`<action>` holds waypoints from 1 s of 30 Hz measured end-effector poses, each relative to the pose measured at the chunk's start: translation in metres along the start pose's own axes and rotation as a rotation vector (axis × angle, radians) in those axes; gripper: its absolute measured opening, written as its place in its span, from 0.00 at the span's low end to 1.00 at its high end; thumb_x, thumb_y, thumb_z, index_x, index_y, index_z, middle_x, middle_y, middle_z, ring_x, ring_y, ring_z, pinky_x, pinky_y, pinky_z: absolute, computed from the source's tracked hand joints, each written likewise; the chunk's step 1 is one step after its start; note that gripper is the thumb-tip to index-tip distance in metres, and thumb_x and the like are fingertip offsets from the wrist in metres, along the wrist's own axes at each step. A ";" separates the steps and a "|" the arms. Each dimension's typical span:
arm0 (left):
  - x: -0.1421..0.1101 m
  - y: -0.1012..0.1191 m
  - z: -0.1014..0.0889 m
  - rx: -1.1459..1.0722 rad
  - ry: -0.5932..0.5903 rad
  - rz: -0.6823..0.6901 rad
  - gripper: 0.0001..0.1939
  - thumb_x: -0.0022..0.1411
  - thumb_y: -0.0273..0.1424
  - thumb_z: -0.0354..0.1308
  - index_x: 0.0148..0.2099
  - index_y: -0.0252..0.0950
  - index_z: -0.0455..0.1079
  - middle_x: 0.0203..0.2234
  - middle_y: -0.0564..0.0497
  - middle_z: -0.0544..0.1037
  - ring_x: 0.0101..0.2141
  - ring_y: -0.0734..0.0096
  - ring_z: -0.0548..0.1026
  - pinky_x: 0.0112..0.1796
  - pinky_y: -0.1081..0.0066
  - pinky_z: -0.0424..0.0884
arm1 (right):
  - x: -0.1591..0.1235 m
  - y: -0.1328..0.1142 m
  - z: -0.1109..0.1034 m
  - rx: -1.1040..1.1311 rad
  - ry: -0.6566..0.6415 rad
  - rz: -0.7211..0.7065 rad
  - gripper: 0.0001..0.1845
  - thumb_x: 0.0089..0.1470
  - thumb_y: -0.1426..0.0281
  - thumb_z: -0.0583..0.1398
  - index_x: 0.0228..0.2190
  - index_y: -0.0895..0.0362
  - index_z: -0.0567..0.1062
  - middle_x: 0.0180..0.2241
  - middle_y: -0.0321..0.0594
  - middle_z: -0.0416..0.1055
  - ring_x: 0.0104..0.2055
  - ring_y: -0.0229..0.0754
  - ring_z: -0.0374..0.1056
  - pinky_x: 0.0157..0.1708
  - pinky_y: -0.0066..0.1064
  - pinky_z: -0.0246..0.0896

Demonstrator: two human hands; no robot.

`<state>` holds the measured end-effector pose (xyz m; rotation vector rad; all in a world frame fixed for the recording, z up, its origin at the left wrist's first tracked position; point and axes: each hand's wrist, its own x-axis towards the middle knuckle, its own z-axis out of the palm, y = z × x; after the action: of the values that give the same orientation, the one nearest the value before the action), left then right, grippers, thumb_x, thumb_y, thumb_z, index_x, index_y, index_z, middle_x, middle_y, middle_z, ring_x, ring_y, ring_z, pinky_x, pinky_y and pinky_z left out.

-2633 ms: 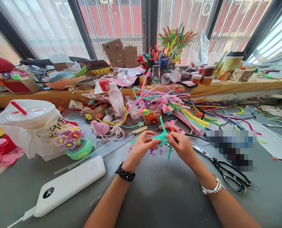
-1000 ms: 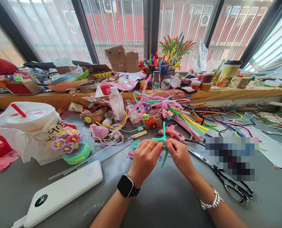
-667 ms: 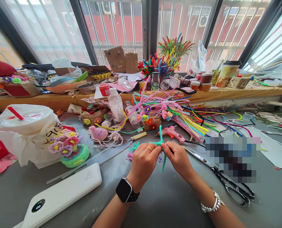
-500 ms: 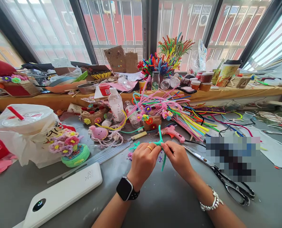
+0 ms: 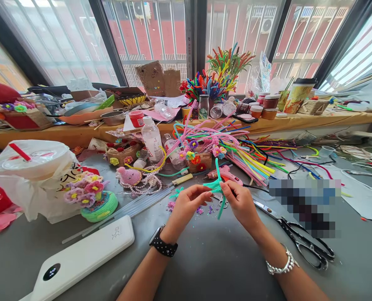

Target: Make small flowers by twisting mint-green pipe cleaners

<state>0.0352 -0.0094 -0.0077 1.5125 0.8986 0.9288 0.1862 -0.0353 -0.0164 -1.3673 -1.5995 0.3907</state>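
Note:
Between my hands, above the table, is a green pipe cleaner piece [image 5: 217, 171], with folded strands pointing left and single ends sticking up and down. My right hand [image 5: 240, 205] is closed and pinches it near the crossing. My left hand [image 5: 187, 207] has its thumb and fingers closed at the left end of the folded strands; the exact contact is partly hidden. A small green pipe cleaner shape [image 5: 176, 192] lies just beyond my left hand. Tiny purple flowers [image 5: 200, 211] rest on the table between the hands. Small scissors [image 5: 221, 201] show partly behind my right hand.
Large black-handled scissors [image 5: 305, 242] lie right of my right hand, with a pink glue gun [image 5: 228, 173] behind it. A white power bank [image 5: 88, 259] and a crocheted flower pot [image 5: 100, 205] are at left. Loose pipe cleaners [image 5: 251, 161] spread across the back.
My left hand has turned and loosened from a tight grip, showing the folded green strands. The piece has shifted slightly right with my right hand, its lower end more tilted.

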 end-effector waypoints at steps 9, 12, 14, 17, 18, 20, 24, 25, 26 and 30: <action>0.001 -0.006 0.004 -0.449 0.065 -0.219 0.09 0.41 0.28 0.63 0.28 0.31 0.69 0.20 0.53 0.74 0.23 0.77 0.71 0.28 0.76 0.66 | -0.003 -0.003 0.005 0.125 -0.029 0.073 0.19 0.54 0.61 0.47 0.17 0.57 0.58 0.16 0.30 0.49 0.19 0.32 0.47 0.19 0.25 0.42; 0.001 -0.005 0.007 -0.251 0.187 -0.082 0.06 0.43 0.28 0.62 0.26 0.32 0.69 0.20 0.53 0.74 0.24 0.74 0.71 0.29 0.74 0.67 | -0.004 0.001 0.010 0.249 -0.051 0.146 0.19 0.54 0.58 0.46 0.17 0.56 0.56 0.16 0.29 0.46 0.18 0.32 0.45 0.18 0.25 0.42; 0.002 -0.006 0.005 -0.127 0.223 -0.014 0.04 0.44 0.28 0.60 0.25 0.32 0.70 0.21 0.52 0.74 0.25 0.73 0.72 0.30 0.73 0.68 | -0.003 0.004 0.011 0.248 -0.056 0.157 0.20 0.54 0.58 0.46 0.17 0.56 0.55 0.16 0.29 0.46 0.18 0.32 0.45 0.18 0.25 0.42; 0.006 -0.008 -0.007 -0.030 0.064 -0.093 0.05 0.43 0.28 0.60 0.26 0.32 0.70 0.20 0.51 0.74 0.24 0.72 0.72 0.29 0.73 0.68 | 0.001 0.006 0.005 0.098 -0.119 0.054 0.20 0.54 0.60 0.47 0.16 0.56 0.56 0.16 0.30 0.49 0.19 0.33 0.47 0.19 0.26 0.42; 0.007 -0.007 -0.013 -0.018 -0.030 -0.162 0.07 0.41 0.29 0.61 0.26 0.31 0.70 0.19 0.51 0.74 0.23 0.72 0.72 0.28 0.72 0.68 | 0.003 0.006 0.002 0.056 -0.171 0.003 0.20 0.54 0.60 0.47 0.16 0.56 0.56 0.16 0.31 0.50 0.19 0.33 0.48 0.20 0.26 0.42; 0.008 -0.003 -0.024 -0.004 -0.009 -0.170 0.09 0.43 0.32 0.60 0.29 0.32 0.71 0.25 0.50 0.76 0.27 0.71 0.73 0.31 0.72 0.68 | 0.005 0.005 -0.005 0.017 -0.288 -0.080 0.20 0.54 0.61 0.46 0.16 0.57 0.58 0.16 0.31 0.53 0.20 0.34 0.50 0.20 0.26 0.43; 0.003 0.010 -0.030 0.002 -0.075 -0.078 0.14 0.52 0.37 0.53 0.37 0.35 0.71 0.34 0.48 0.75 0.37 0.68 0.72 0.37 0.72 0.65 | 0.006 0.003 -0.014 -0.022 -0.407 -0.160 0.21 0.55 0.61 0.47 0.16 0.57 0.60 0.17 0.32 0.54 0.21 0.34 0.52 0.21 0.25 0.44; 0.001 0.012 -0.027 0.026 -0.184 -0.081 0.13 0.52 0.37 0.54 0.38 0.35 0.71 0.34 0.49 0.76 0.36 0.69 0.72 0.36 0.73 0.65 | 0.006 0.003 -0.014 -0.027 -0.426 -0.177 0.21 0.55 0.61 0.47 0.16 0.58 0.61 0.17 0.32 0.55 0.21 0.33 0.52 0.21 0.25 0.45; -0.001 0.012 -0.024 0.055 -0.259 -0.081 0.12 0.51 0.36 0.55 0.35 0.35 0.71 0.32 0.49 0.76 0.34 0.69 0.72 0.33 0.74 0.65 | 0.005 0.002 -0.014 -0.028 -0.441 -0.192 0.20 0.55 0.61 0.47 0.16 0.58 0.62 0.17 0.32 0.55 0.21 0.33 0.53 0.21 0.25 0.45; -0.005 0.006 -0.008 0.066 -0.351 -0.173 0.11 0.47 0.36 0.58 0.26 0.32 0.73 0.23 0.48 0.77 0.26 0.69 0.72 0.28 0.74 0.65 | 0.004 0.000 -0.011 0.001 -0.442 -0.183 0.20 0.54 0.60 0.48 0.18 0.58 0.64 0.18 0.33 0.59 0.22 0.34 0.56 0.21 0.25 0.48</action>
<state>0.0260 -0.0117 -0.0014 1.5648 0.7934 0.4925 0.1961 -0.0350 -0.0091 -1.1724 -2.0652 0.6128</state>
